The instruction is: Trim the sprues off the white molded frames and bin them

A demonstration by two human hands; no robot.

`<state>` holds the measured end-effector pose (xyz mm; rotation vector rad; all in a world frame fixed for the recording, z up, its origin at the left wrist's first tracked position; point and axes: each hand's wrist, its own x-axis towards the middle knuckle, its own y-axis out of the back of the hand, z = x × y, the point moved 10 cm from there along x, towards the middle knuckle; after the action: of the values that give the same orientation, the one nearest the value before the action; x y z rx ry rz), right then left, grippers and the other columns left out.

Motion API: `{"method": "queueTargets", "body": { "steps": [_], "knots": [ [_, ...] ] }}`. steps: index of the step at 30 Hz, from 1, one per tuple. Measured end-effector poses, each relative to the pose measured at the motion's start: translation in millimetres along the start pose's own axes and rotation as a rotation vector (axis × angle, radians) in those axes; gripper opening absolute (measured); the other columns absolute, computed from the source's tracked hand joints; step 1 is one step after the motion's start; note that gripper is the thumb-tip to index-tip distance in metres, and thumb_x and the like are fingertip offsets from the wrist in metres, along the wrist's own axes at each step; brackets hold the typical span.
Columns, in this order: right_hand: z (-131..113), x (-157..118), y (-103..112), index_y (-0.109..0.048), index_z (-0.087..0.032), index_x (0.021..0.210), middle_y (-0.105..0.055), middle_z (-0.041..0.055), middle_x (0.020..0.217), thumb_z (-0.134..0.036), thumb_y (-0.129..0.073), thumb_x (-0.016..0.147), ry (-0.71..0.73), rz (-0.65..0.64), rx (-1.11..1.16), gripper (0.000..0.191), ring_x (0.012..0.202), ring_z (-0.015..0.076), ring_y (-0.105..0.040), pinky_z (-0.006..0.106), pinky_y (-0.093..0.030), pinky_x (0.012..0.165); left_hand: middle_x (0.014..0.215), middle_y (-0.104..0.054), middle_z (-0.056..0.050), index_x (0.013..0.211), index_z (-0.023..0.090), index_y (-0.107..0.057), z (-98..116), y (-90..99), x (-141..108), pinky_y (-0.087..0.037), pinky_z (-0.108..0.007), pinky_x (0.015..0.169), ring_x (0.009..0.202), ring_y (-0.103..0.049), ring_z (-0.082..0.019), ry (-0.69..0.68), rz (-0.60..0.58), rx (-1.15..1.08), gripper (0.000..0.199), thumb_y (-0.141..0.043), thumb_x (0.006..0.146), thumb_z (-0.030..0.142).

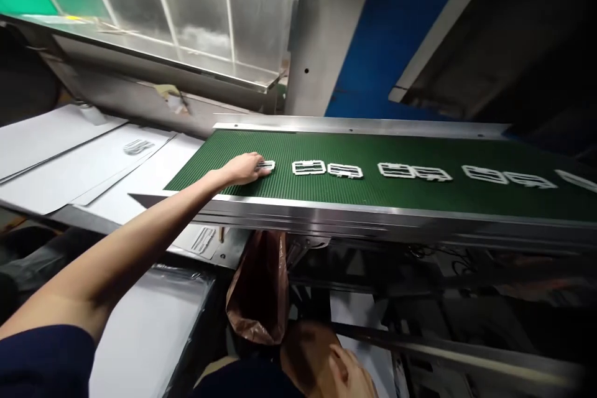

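Observation:
My left hand (245, 168) reaches over the left end of a green ribbed conveyor belt (280, 144), its fingers wrapped on a small white frame-like part (267, 166). To its right, more white rectangular parts lie in pairs along the belt, among them one (308, 167) and its neighbour (344, 171). My right hand (351, 373) is low at the bottom edge, below the belt, with its fingers curled; whatever it may hold is hidden.
White sheets (69, 155) on the left table bear a grey-white part (138, 147). Another part (203, 239) lies below the belt's near rail (326, 208). A brown plastic bag (260, 286) hangs under it. A transparent panel (186, 12) stands behind.

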<state>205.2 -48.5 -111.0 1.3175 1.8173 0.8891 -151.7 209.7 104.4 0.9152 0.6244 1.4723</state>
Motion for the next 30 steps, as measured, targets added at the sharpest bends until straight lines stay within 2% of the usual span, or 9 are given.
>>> {"method": "queueTargets", "body": {
  "steps": [3, 7, 9, 12, 15, 20, 22, 26, 30],
  "knots": [
    [-15.1, 23.5, -7.6, -0.065, -0.030, 0.104, -0.068, 0.0067, 0.103, -0.036, -0.034, 0.085, 0.086, -0.103, -0.003, 0.037, 0.092, 0.0259, -0.066, 0.037, -0.057, 0.073, 0.075, -0.065, -0.008, 0.082, 0.005, -0.060, 0.9, 22.4, -5.4, -0.042, -0.028, 0.074, 0.079, -0.061, -0.019, 0.035, 0.142, -0.015, 0.035, -0.046, 0.084, 0.037],
    [-74.3, 61.1, -13.1, -0.062, -0.025, 0.111, -0.067, 0.0064, 0.104, -0.030, -0.032, 0.089, 0.226, -0.219, 0.001, 0.037, 0.095, 0.0235, -0.064, 0.034, -0.054, 0.079, 0.078, -0.064, -0.009, 0.096, 0.005, -0.055, -11.1, 79.4, -32.9, -0.045, -0.027, 0.066, 0.070, -0.060, -0.014, 0.083, 0.426, -0.089, 0.032, -0.032, 0.093, 0.027],
    [-107.8, 75.3, -24.6, -0.060, -0.023, 0.113, -0.066, 0.0062, 0.104, -0.029, -0.033, 0.090, 0.271, -0.269, 0.006, 0.036, 0.094, 0.0235, -0.064, 0.035, -0.052, 0.079, 0.082, -0.063, -0.007, 0.105, 0.009, -0.050, -24.3, 110.1, -78.7, -0.047, -0.026, 0.062, 0.068, -0.061, -0.013, 0.073, 0.603, -0.231, 0.031, -0.026, 0.095, 0.025],
    [-158.8, 85.4, -49.3, -0.061, -0.022, 0.112, -0.066, 0.0059, 0.106, -0.029, -0.036, 0.090, 0.340, -0.319, 0.079, 0.034, 0.096, 0.0222, -0.063, 0.034, -0.050, 0.082, 0.076, -0.060, -0.001, 0.095, 0.015, -0.056, -61.6, 137.7, -189.1, -0.052, -0.029, 0.061, 0.065, -0.061, -0.014, 0.054, 0.975, -0.662, 0.018, -0.045, 0.090, 0.028],
    [-209.6, 89.9, -65.7, -0.063, -0.022, 0.108, -0.067, 0.0049, 0.102, -0.030, -0.040, 0.089, 0.434, -0.371, 0.157, 0.031, 0.091, 0.0197, -0.063, 0.031, -0.050, 0.080, 0.071, -0.061, 0.000, 0.083, 0.016, -0.062, -118.0, 102.9, -280.1, -0.053, -0.029, 0.057, 0.062, -0.059, -0.015, 0.441, 0.996, -0.905, 0.009, -0.059, 0.079, 0.023],
    [-278.3, 120.3, -45.4, -0.063, -0.020, 0.105, -0.067, 0.0044, 0.103, -0.031, -0.042, 0.089, 0.515, -0.306, 0.224, 0.028, 0.094, 0.0176, -0.062, 0.027, -0.047, 0.086, 0.069, -0.062, -0.001, 0.082, 0.017, -0.060, -191.4, 53.0, -380.7, -0.047, -0.026, 0.047, 0.059, -0.058, -0.017, 0.772, 1.046, -1.009, 0.012, -0.058, 0.074, 0.026],
    [-295.8, 129.8, -57.8, -0.062, -0.020, 0.106, -0.067, 0.0045, 0.102, -0.033, -0.041, 0.089, 0.490, -0.357, 0.213, 0.030, 0.092, 0.0177, -0.062, 0.027, -0.047, 0.084, 0.065, -0.059, 0.000, 0.075, 0.017, -0.056, -225.2, 23.2, -425.4, -0.044, -0.024, 0.044, 0.054, -0.056, -0.016, 0.972, 1.069, -1.031, 0.011, -0.055, 0.070, 0.028],
    [-312.1, 117.2, -164.0, -0.062, -0.021, 0.109, -0.067, 0.0026, 0.102, -0.034, -0.042, 0.088, 0.466, -0.705, 0.076, 0.031, 0.090, 0.0165, -0.062, 0.025, -0.046, 0.081, 0.046, -0.044, 0.002, 0.060, 0.016, -0.048, -269.3, -70.8, -542.0, -0.032, -0.023, 0.034, 0.036, -0.040, -0.011, 1.421, 0.947, -1.070, 0.019, -0.041, 0.075, 0.026],
    [-305.4, 102.5, -299.8, -0.057, -0.013, 0.116, -0.063, 0.0104, 0.111, -0.033, -0.051, 0.084, 0.426, -0.918, -0.106, 0.038, 0.099, 0.0195, -0.060, 0.028, -0.045, 0.085, 0.043, -0.037, 0.008, 0.069, 0.014, -0.052, -268.2, -151.0, -681.6, -0.023, -0.021, 0.031, 0.029, -0.023, -0.006, 1.877, 0.838, -0.899, 0.032, -0.036, 0.090, 0.031]
  ]
}}
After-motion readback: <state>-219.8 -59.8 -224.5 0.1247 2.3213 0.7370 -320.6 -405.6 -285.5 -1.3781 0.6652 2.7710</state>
